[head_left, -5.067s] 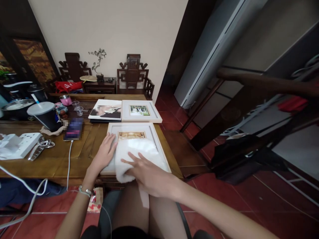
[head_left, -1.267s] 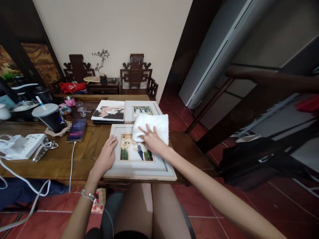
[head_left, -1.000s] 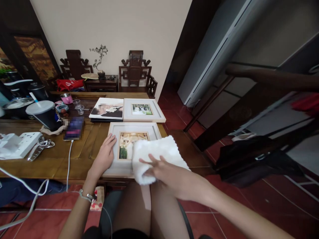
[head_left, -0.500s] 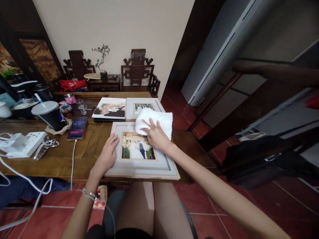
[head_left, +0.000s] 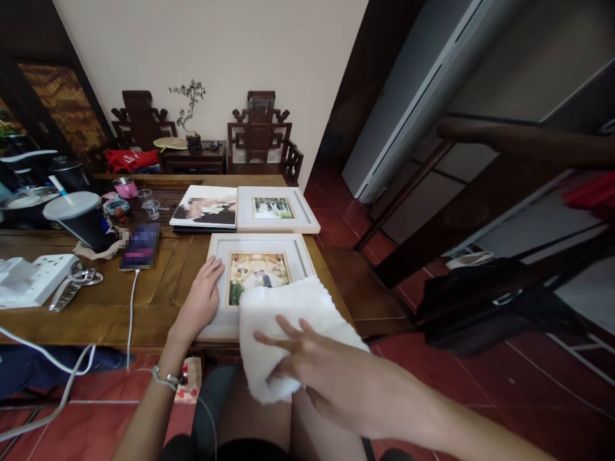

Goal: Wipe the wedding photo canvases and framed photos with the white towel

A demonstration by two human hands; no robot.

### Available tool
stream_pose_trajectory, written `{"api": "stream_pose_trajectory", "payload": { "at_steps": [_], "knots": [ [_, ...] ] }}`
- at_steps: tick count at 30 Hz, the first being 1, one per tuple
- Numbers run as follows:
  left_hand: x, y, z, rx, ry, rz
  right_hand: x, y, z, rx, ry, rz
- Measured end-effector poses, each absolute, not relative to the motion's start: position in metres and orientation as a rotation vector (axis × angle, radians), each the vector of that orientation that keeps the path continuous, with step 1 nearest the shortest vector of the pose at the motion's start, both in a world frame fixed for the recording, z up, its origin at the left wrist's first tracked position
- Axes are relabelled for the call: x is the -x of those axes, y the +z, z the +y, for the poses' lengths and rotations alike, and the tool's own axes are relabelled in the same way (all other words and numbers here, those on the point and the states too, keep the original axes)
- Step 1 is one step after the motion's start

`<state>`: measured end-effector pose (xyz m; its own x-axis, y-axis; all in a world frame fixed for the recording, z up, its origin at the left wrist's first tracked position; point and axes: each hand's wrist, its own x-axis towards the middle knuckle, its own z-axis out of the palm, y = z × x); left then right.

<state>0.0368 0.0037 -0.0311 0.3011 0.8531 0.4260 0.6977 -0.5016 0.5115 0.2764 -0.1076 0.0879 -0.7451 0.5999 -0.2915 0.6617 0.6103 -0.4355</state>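
A white-framed photo (head_left: 259, 248) lies flat at the near right end of a wooden table (head_left: 110, 307). My left hand (head_left: 200, 302) rests flat on the frame's left border with fingers stretched out. My right hand (head_left: 317, 365) presses a white cloth (head_left: 283, 314) with spread fingers against the frame's near edge; the cloth hangs past the table edge over my lap and hides the frame's lower half.
Behind lie a second white frame (head_left: 277, 210) and a photo album (head_left: 205, 209). To the left sit a phone on a cable (head_left: 140, 246), a lidded cup (head_left: 81, 219), a white power strip (head_left: 36, 279) and keys. Carved chairs stand at the far wall; a dark wooden rail is at right.
My right hand has swept the cloth from the frame's far right corner toward me to its near edge, uncovering the photo's upper part. My left hand has stayed on the left border.
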Motion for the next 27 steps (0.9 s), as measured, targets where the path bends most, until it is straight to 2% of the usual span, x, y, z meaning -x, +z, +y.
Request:
{"api": "stream_pose_trajectory", "payload": {
  "at_steps": [4,11,15,19,25,27],
  "knots": [
    [-0.037,-0.031,0.003,-2.324,0.971,1.421,-0.262,0.066,-0.091,-1.169,-0.729,2.769],
    [-0.033,-0.032,0.004,-2.362,0.944,1.391,-0.251,0.025,0.008,-1.468,0.0,2.778],
    [-0.033,-0.032,0.004,-2.359,0.972,1.386,-0.248,0.021,0.043,-1.55,0.167,2.759],
    [-0.034,-0.035,0.005,-2.348,0.999,1.38,-0.241,0.025,0.016,-1.476,-0.015,2.756],
    [-0.037,-0.034,0.004,-2.315,1.002,1.416,-0.256,0.076,-0.068,-1.091,-0.774,2.706],
    [-0.038,-0.031,0.002,-2.285,0.993,1.439,-0.259,0.088,-0.08,-0.989,-0.905,2.704]
  ]
}}
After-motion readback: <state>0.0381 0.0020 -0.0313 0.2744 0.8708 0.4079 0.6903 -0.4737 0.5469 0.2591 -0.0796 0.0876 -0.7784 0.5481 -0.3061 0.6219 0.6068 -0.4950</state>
